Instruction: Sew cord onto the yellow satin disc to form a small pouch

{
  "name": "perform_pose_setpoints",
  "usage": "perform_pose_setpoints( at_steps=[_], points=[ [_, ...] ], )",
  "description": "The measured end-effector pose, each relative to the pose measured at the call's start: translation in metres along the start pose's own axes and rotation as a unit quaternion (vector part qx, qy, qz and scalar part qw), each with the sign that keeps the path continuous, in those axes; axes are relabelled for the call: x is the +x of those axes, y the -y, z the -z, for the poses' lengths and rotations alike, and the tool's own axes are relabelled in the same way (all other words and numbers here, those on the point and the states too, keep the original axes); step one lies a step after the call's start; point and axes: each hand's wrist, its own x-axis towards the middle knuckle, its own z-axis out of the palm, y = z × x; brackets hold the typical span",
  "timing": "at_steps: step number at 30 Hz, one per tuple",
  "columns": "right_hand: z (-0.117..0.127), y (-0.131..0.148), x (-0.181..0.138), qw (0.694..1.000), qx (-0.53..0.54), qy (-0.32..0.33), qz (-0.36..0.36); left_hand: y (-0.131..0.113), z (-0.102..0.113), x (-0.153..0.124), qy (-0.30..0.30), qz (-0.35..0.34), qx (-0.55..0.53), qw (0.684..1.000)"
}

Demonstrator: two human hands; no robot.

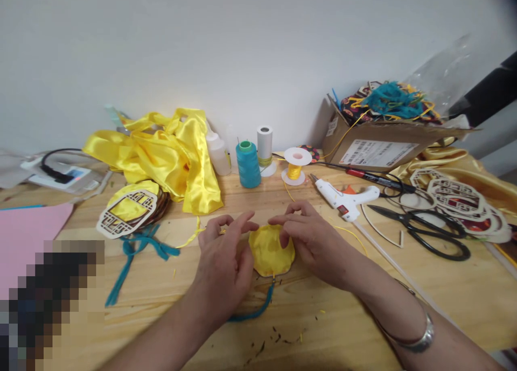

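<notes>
A round piece covered in yellow satin (pixel 269 252) lies on the wooden table between my hands, with a blue-green tassel (pixel 262 306) attached at its lower edge. My left hand (pixel 228 252) closes on its left side, thumb along the edge and index finger raised over the top. From the left fingers a yellow cord (pixel 194 235) trails away across the table. On the upper right of the satin piece, my right hand (pixel 313 236) has its fingers bent, the tips pressing the fabric. Its far edge is partly covered by the fingers.
A white glue gun (pixel 343 197) and black scissors (pixel 424 225) lie to the right. Behind stand a blue-green thread cone (pixel 247 165), a yellow cord spool (pixel 297 166) and a plastic bottle (pixel 218 150). Left are yellow satin (pixel 161 155) and stacked wooden cutouts (pixel 129 209); a cardboard box (pixel 375 142) stands back right.
</notes>
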Motion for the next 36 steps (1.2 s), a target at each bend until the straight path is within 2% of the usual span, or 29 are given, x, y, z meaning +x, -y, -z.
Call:
perform_pose_setpoints(
  at_steps=[4, 10, 16, 20, 22, 27, 33, 36],
  points=[
    [-0.001, 0.000, -0.001, 1.000, 0.000, 0.025, 0.009, 0.000, -0.001, -0.001, 0.040, -0.021, 0.003, 0.999],
    [0.001, -0.003, 0.001, 1.000, 0.007, -0.029, 0.000, 0.001, 0.001, 0.002, -0.021, 0.009, 0.001, 1.000],
    [0.002, -0.003, 0.001, 1.000, 0.008, -0.010, -0.016, 0.001, -0.001, 0.001, 0.019, 0.019, 0.018, 0.999],
    [0.006, -0.002, 0.000, 0.999, 0.017, -0.039, -0.031, 0.000, 0.000, 0.001, -0.033, 0.037, 0.027, 0.998],
    [0.008, -0.001, -0.001, 0.999, 0.026, -0.017, -0.029, 0.000, 0.001, 0.002, -0.032, 0.026, 0.024, 0.999],
    [0.012, -0.001, -0.003, 0.997, 0.024, 0.066, -0.042, -0.001, -0.002, 0.002, 0.025, 0.022, 0.037, 0.999],
    [0.015, -0.002, -0.003, 0.996, 0.017, 0.047, -0.070, -0.001, -0.001, 0.001, 0.002, 0.031, 0.029, 0.999],
    [0.013, -0.002, -0.003, 0.995, 0.026, 0.067, -0.065, 0.000, -0.001, 0.001, 0.012, 0.025, 0.028, 0.999]
  ],
)
